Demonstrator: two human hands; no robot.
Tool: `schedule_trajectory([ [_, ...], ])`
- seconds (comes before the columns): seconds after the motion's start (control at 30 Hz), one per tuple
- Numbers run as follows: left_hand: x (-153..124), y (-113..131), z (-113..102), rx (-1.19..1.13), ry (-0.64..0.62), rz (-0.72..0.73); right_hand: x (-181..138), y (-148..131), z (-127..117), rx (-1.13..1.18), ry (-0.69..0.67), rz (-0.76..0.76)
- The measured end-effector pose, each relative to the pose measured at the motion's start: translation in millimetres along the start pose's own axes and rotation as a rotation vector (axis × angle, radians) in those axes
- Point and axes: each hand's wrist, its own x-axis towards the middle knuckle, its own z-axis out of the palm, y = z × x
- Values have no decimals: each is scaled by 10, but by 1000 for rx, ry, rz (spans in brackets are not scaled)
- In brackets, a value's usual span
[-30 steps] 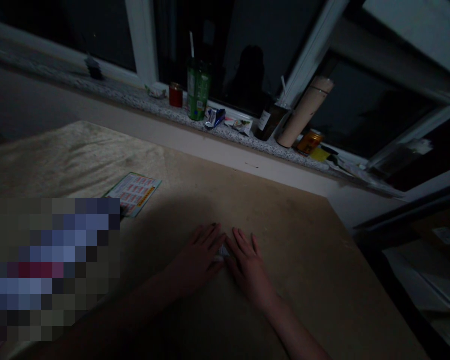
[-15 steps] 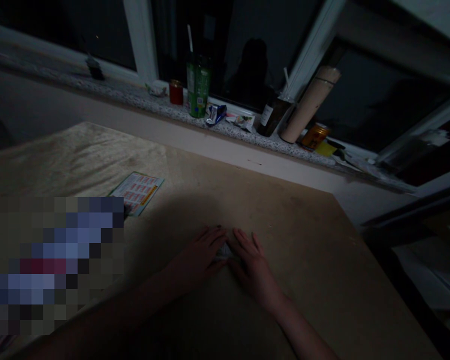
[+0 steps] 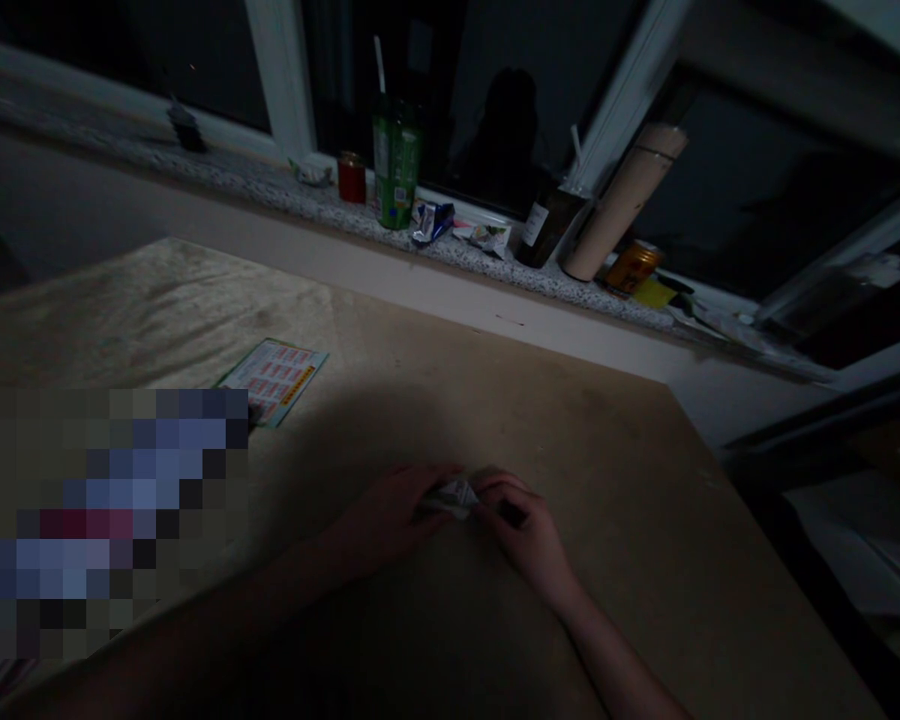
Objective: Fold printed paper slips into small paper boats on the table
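Note:
In dim light, a small folded piece of pale paper (image 3: 456,494) sits between my two hands on a brown board table (image 3: 607,480). My left hand (image 3: 390,520) has its fingers curled on the paper's left side. On the right side, my right hand (image 3: 529,530) pinches the paper with bent fingers. Most of the paper is hidden by my fingers.
A printed card (image 3: 274,378) lies on the table to the left, beside a blurred-out patch. The stone windowsill (image 3: 270,190) behind holds a green bottle (image 3: 396,165), a red jar (image 3: 351,180), wrappers, a dark bottle (image 3: 544,228), a tan tube (image 3: 622,205) and an orange can (image 3: 630,266).
My hands lay flat with fingers stretched over the paper; now both have curled and pinch it, lifting its edge slightly. The view has shifted a little.

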Motion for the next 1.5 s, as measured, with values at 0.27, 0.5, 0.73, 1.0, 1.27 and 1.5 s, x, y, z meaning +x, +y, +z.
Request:
schedule_trajectory([
  [0.27,40,-43,-77,-378,-93,-189,-70,-15,32,66,25,182],
  [0.5,70,6,-94,-598,-38,-263,-130,-90,79,0,141,147],
  [0.73,38,43,114,-1352,-68,-354,-225,-73,54,-289,224,-223],
  [1.0,31,134,28,-1102,-117,-393,-202,-107,41,-559,112,-440],
  [1.27,44,98,-80,-945,-84,-427,-200,-130,12,-622,2,-522],
  [1.5,46,99,-72,-910,-69,-430,-184,-190,0,-565,35,-598],
])
